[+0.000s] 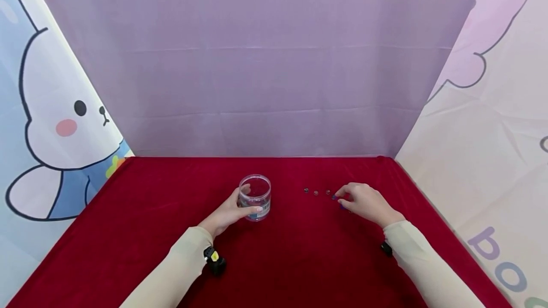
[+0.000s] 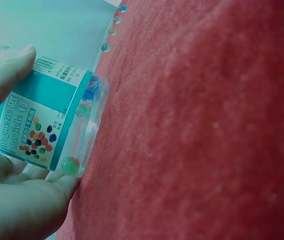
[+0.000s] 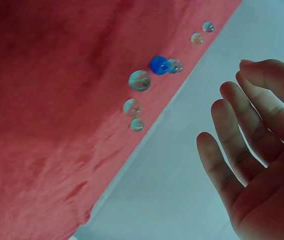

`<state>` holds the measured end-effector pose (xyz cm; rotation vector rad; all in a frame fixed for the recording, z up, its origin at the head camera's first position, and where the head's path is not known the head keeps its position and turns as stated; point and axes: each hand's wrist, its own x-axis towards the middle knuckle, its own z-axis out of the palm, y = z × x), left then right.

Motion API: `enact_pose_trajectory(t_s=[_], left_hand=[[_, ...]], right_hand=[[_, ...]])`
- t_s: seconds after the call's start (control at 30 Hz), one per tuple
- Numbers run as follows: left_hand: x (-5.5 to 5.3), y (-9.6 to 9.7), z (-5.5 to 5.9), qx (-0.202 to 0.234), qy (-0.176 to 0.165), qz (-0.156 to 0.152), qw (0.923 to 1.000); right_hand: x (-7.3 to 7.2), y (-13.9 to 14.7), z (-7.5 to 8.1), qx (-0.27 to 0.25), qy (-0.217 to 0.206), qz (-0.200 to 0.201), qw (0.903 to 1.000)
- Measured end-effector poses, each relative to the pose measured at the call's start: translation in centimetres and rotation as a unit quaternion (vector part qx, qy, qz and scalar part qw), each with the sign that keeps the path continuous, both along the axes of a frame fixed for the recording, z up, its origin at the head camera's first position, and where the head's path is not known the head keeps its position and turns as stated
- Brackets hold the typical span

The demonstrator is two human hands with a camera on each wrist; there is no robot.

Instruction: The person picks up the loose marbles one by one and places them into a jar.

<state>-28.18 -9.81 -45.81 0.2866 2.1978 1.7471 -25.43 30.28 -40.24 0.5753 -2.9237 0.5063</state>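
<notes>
My left hand (image 1: 233,210) grips a clear, lidless plastic jar (image 1: 262,206) round its side, thumb in front and fingers behind. In the left wrist view the jar's label (image 2: 36,132) is teal and white, and a few glass marbles, one of them green (image 2: 70,165), lie at its bottom. To the right, my right hand (image 1: 366,201) hovers over a scatter of loose marbles (image 1: 316,193). In the right wrist view its fingers (image 3: 227,120) are loosely bent with nothing between them, apart from a blue marble (image 3: 159,65) and several clear ones on the cloth.
A red cloth (image 1: 274,270) covers the table. Behind it hangs a lilac curtain (image 1: 265,61). Printed sheets stand along both sides, with a cartoon animal (image 1: 68,89) at the left and lettering (image 1: 509,277) at the right.
</notes>
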Motion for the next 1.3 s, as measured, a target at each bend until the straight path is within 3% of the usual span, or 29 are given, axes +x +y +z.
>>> enact_pose_trajectory(t_s=[0.6,0.83,1.3], left_hand=[[-0.1,0.0,0.1,0.003,-0.001,-0.002,1.0000],[0.0,0.1,0.1,0.003,-0.001,-0.001,1.0000],[0.1,0.1,0.2,0.002,0.001,0.001,1.0000]], right_hand=[[0.3,1.7,-1.1,0.015,-0.024,-0.028,0.9992],[0.7,2.0,-1.2,0.014,-0.051,-0.050,0.9974],[0.6,2.4,-2.0,0.014,-0.072,-0.056,0.9957]])
